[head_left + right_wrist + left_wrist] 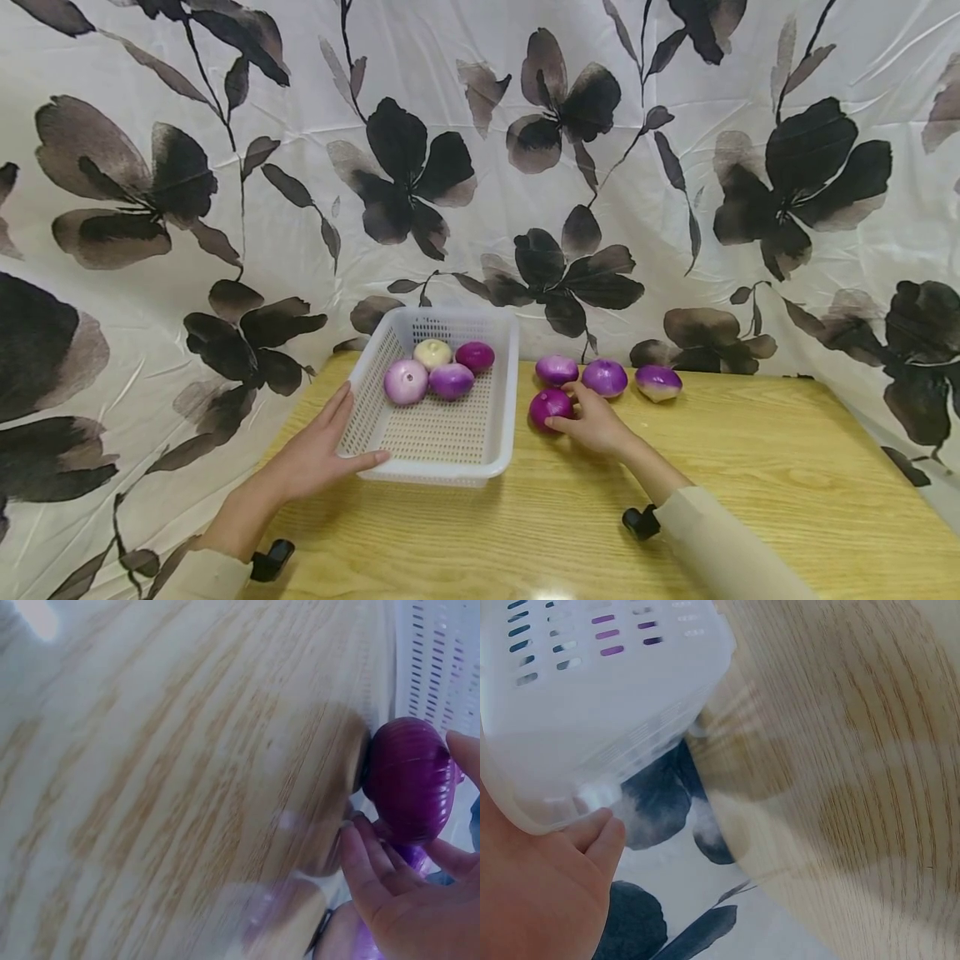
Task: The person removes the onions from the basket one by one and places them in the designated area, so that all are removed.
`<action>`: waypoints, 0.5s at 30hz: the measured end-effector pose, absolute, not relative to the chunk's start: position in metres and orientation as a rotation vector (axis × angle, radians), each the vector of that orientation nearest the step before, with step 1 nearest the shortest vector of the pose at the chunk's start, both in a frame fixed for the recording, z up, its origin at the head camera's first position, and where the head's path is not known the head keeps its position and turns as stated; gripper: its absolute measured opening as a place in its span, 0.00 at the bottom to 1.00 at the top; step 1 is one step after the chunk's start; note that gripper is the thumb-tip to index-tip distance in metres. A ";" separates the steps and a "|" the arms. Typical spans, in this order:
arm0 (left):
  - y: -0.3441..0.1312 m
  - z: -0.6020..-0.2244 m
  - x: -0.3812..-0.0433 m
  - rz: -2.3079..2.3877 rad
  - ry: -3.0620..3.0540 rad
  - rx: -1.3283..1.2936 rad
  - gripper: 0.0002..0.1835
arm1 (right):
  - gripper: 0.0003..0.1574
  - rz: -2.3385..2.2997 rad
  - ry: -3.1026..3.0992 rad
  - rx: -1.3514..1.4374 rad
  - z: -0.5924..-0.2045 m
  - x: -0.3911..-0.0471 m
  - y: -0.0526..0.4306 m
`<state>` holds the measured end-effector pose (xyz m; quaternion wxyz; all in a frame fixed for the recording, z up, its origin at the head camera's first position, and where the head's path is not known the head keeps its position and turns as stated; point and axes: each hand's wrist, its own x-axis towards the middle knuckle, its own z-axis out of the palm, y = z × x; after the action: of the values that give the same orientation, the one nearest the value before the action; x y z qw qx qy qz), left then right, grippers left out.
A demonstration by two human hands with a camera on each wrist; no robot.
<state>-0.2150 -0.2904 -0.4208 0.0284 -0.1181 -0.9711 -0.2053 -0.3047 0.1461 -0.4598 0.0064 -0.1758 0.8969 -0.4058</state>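
A dark purple-red onion (pixel 550 408) sits on the table just right of the white perforated plastic basket (pixel 510 408). My right hand (pixel 596 423) holds this onion between thumb and fingers; in the right wrist view the onion (pixel 411 780) shows close up, between the thumb and the other fingers. My left hand (pixel 311 457) rests against the basket's near left corner, fingers straight along the outer side and thumb at the front rim. Inside the basket lie a yellowish-white onion (pixel 432 354), a pale purple one (pixel 406 382), a violet one (pixel 452 382) and a dark magenta one (pixel 475 357).
Behind and right of my right hand, three more purple onions stand in a row: a left one (pixel 557 369), a middle one (pixel 604 378) and a right one (pixel 658 382). The wooden table (pixel 750 467) ends at a floral cloth (pixel 465 183) hanging behind it.
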 end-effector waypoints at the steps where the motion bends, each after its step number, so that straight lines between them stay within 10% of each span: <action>1: -0.290 -0.420 -0.215 -0.634 -2.995 -0.367 0.67 | 0.40 -1.271 2.805 -0.549 -0.460 -0.305 0.146; 15: -0.289 -0.417 -0.214 -0.643 -2.996 -0.372 0.67 | 0.42 -1.289 2.769 -0.527 -0.450 -0.300 0.158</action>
<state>-0.2137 -0.2892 -0.4175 0.0275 -0.1205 -0.9702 -0.2084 -0.2998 0.1577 -0.4495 0.0209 -0.1701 0.8931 -0.4159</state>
